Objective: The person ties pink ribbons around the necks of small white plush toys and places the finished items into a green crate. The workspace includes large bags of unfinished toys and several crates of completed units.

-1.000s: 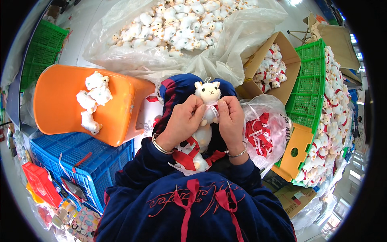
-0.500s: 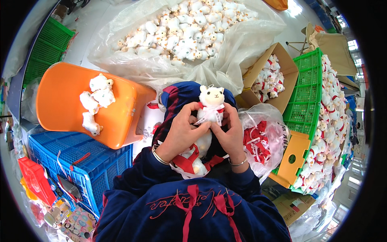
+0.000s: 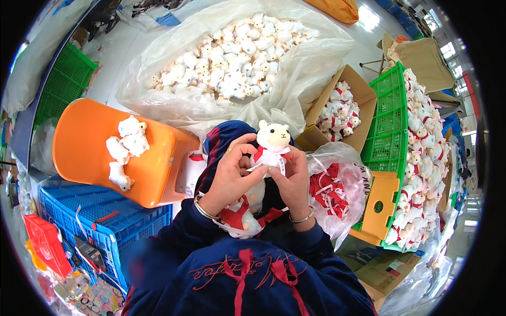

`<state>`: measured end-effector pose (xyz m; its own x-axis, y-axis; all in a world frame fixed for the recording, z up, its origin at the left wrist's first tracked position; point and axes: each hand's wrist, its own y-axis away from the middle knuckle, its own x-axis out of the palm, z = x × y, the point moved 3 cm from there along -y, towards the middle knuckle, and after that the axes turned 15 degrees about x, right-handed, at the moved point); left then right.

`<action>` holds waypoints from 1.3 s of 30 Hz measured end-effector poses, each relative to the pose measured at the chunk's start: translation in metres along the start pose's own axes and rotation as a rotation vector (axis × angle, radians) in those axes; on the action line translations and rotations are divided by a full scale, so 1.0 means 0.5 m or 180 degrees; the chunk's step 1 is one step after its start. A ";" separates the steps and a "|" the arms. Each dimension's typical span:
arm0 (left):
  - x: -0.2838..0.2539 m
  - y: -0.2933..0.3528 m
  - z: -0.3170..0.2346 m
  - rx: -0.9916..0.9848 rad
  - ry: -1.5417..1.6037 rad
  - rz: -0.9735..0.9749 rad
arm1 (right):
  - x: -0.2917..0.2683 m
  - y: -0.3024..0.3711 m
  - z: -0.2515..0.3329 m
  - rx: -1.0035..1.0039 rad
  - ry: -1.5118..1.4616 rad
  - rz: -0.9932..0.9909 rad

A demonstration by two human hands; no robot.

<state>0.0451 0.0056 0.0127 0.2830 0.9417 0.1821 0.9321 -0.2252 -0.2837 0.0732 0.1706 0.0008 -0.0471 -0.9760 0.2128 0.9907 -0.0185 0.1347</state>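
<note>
Over my lap I hold a small white plush lamb (image 3: 273, 138) upright, its head up. It wears a red cape with a white ribbon at the neck. Fingers of my left hand (image 3: 233, 173) close round its left side, with the thumb on the ribbon. From the other side my right hand (image 3: 291, 181) grips it, its thumb near the ribbon's tail. The backs of both hands hide part of the body. Below them in my lap lie more white plush and a red cloth piece (image 3: 235, 215), partly covered by my wrists.
Left of me is an orange chair (image 3: 79, 142) with several plain plush toys, above a blue crate (image 3: 113, 231). Ahead spreads a large clear bag (image 3: 132, 89) of plush. At right are a cardboard box (image 3: 365, 113), a bag of red capes (image 3: 328, 192) and a green crate (image 3: 387, 124).
The view has shifted a little, so the surroundings sit slightly lower. Both hands still hold the plush lamb; its head has turned slightly and my fingers have shifted a little around the ribbon.
</note>
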 end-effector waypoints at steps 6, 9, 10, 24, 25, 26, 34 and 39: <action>0.016 -0.007 -0.006 -0.0211 0.0171 0.0256 | -0.017 0.012 0.005 0.0011 0.0069 -0.0099; 0.025 -0.008 -0.001 -0.0467 0.0473 0.0089 | -0.030 0.011 -0.002 -0.0002 0.0243 0.0126; 0.029 -0.005 0.013 -0.0295 0.0501 0.0080 | -0.030 0.011 0.002 -0.0052 0.0289 0.0186; 0.023 -0.069 -0.045 0.0908 -0.1302 0.0619 | -0.043 0.003 -0.029 -0.0485 -0.0040 0.0131; 0.022 -0.073 -0.046 0.1205 -0.1436 0.0716 | -0.042 0.006 -0.030 -0.0429 0.0014 0.0137; 0.024 -0.077 -0.046 0.1195 -0.1510 0.0683 | -0.043 0.009 -0.030 -0.0376 0.0078 0.0138; 0.019 -0.077 -0.019 0.0043 -0.0304 -0.0030 | -0.044 0.010 -0.027 -0.0714 0.0221 0.0038; 0.035 -0.082 -0.031 -0.0429 -0.0741 0.0306 | -0.040 0.013 -0.018 -0.0832 0.0668 -0.0035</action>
<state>0.0156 0.0275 0.0422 0.3264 0.9430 -0.0652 0.9296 -0.3327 -0.1586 0.0819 0.1882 -0.0115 -0.0575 -0.9983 0.0050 0.9908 -0.0577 -0.1226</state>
